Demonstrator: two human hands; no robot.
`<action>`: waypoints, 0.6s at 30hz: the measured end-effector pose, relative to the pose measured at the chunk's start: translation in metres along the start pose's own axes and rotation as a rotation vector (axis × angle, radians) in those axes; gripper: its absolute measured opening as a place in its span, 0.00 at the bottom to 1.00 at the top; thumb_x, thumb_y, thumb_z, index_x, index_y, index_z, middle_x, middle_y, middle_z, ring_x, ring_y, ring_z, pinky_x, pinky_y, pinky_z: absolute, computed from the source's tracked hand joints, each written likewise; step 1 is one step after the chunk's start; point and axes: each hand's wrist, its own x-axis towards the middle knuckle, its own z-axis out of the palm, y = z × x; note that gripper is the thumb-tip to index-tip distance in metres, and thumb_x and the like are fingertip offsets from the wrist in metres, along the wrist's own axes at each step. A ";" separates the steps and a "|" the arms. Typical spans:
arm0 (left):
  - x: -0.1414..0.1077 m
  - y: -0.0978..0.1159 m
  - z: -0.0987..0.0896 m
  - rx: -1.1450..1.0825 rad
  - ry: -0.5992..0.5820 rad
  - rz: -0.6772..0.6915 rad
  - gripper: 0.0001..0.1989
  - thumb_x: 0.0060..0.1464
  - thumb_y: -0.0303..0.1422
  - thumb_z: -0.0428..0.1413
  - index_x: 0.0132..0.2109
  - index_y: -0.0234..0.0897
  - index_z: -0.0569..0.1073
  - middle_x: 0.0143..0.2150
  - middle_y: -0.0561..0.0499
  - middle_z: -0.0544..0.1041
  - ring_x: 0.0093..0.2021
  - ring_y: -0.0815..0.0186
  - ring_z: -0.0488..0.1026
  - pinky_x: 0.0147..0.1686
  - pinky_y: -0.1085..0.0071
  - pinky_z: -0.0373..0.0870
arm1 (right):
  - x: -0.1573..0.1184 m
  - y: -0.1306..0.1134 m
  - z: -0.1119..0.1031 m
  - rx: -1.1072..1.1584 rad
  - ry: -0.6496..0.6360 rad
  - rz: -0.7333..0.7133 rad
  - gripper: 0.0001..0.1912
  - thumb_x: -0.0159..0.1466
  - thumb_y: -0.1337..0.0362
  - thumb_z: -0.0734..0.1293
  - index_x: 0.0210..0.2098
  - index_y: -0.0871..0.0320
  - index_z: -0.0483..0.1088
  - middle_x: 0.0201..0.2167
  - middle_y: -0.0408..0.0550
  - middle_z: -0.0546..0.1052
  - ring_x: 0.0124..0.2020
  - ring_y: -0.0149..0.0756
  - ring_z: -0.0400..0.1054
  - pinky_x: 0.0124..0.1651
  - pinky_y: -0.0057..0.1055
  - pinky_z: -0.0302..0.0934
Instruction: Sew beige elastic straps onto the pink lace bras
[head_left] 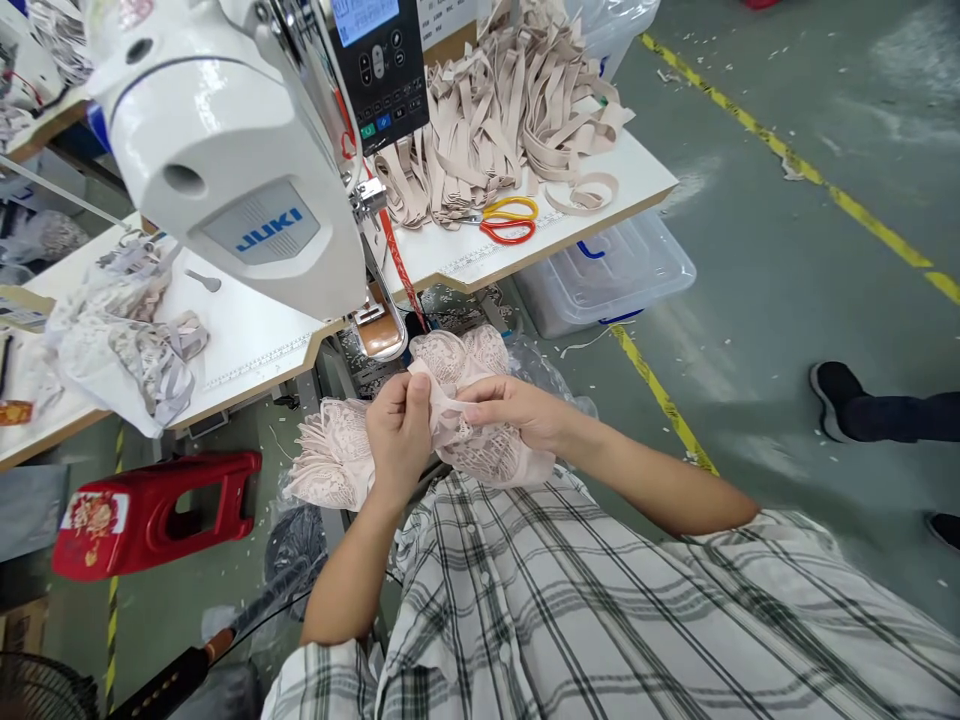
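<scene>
A pale pink lace bra (487, 455) is stretched between my two hands, in front of my shirt. My left hand (401, 425) is closed on its edge, thumb on top. My right hand (514, 408) pinches the fabric a little to the right, fingers pressed together. Past my hands, more lace cups (442, 355) show below the sewing machine. A stack of lace pieces (330, 460) lies to the left of my left hand. Just beyond stands the white sewing machine (247, 180), its needle area over an orange-brown plate (381, 335).
Beige straps (495, 120) heap on the white table (630, 180), with yellow and red scissors (510, 220) at its front. Beneath is a clear lidded box (607, 270). A red stool (157, 515) sits lower left. A person's shoe (836, 400) is on the right floor.
</scene>
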 end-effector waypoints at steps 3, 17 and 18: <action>-0.002 0.003 -0.001 0.002 0.006 0.010 0.19 0.65 0.43 0.51 0.29 0.38 0.73 0.24 0.54 0.67 0.26 0.68 0.62 0.29 0.72 0.59 | -0.002 -0.001 0.001 0.004 -0.020 -0.009 0.12 0.54 0.59 0.77 0.35 0.60 0.80 0.32 0.44 0.81 0.32 0.29 0.73 0.38 0.27 0.64; -0.006 0.007 -0.004 -0.093 0.010 -0.029 0.19 0.62 0.45 0.55 0.27 0.38 0.73 0.23 0.54 0.67 0.26 0.68 0.62 0.29 0.71 0.60 | -0.007 -0.002 0.007 -0.037 -0.024 -0.025 0.17 0.55 0.55 0.76 0.39 0.60 0.80 0.33 0.45 0.81 0.33 0.31 0.73 0.40 0.29 0.65; -0.005 0.006 -0.004 -0.153 -0.020 -0.061 0.19 0.61 0.46 0.56 0.27 0.38 0.73 0.23 0.53 0.68 0.27 0.67 0.64 0.30 0.71 0.62 | -0.006 -0.001 0.005 -0.109 -0.009 -0.059 0.18 0.56 0.53 0.75 0.39 0.60 0.79 0.34 0.46 0.81 0.34 0.32 0.73 0.41 0.30 0.65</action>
